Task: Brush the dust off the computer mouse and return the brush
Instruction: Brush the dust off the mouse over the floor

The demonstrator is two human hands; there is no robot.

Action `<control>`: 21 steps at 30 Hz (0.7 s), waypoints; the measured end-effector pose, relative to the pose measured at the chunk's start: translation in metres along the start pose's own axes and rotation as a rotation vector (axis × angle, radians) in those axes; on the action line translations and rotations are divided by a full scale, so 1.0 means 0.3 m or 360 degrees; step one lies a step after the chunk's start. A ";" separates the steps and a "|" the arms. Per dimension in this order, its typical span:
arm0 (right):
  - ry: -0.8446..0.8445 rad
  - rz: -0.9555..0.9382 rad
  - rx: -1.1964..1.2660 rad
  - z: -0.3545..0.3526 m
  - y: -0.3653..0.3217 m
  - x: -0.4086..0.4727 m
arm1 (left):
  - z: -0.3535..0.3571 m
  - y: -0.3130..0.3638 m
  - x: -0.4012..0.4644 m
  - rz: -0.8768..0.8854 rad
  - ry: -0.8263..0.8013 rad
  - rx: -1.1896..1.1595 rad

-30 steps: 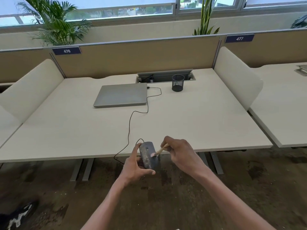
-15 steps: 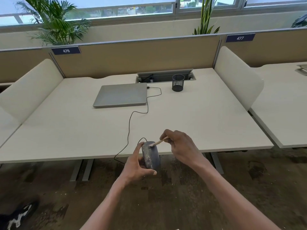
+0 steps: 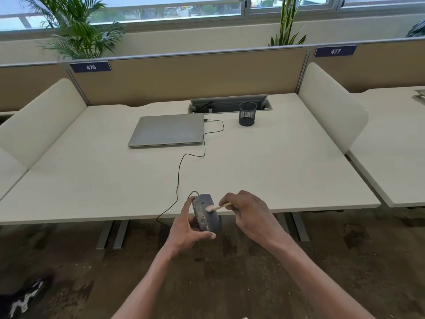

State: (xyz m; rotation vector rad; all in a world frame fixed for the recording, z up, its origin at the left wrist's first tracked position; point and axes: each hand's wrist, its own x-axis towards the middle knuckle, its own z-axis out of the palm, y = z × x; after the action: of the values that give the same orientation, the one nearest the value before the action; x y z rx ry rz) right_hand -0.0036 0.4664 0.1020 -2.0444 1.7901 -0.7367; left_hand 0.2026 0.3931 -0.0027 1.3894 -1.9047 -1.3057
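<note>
A dusty grey computer mouse is held up just in front of the desk's near edge, gripped from the left and below by my left hand. Its black cable runs across the desk to the laptop. My right hand pinches a small wooden-handled brush. The pale bristle tip touches the mouse's upper right side. Most of the brush handle is hidden inside my fingers.
A shut grey laptop lies at the desk's back middle. To its right stands a black mesh pen cup, in front of an open cable tray. White side dividers bound the beige desk. A shoe rests on the floor.
The brush tip went up to the mouse's top end, then came back down to its upper right side. My left hand has kept holding the mouse in nearly the same place.
</note>
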 end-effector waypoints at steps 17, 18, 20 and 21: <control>0.0015 -0.0048 -0.0200 0.034 -0.007 -0.125 | -0.007 0.003 -0.012 -0.0013 0.0064 0.0102; 0.0007 -0.0035 -0.0186 0.034 -0.002 -0.129 | -0.012 0.001 -0.009 -0.0019 0.0074 0.0101; 0.0019 -0.0013 -0.0186 0.031 0.004 -0.133 | -0.021 0.002 -0.005 -0.0024 0.0091 0.0094; 0.0040 -0.0004 -0.0191 0.027 0.004 -0.132 | -0.023 0.004 -0.004 -0.0025 0.0094 0.0091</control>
State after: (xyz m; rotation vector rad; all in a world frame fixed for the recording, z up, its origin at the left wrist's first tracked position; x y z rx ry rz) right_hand -0.0032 0.5044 0.0881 -2.1219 1.8888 -0.6735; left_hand 0.2077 0.3913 0.0018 1.4573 -1.9089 -1.2125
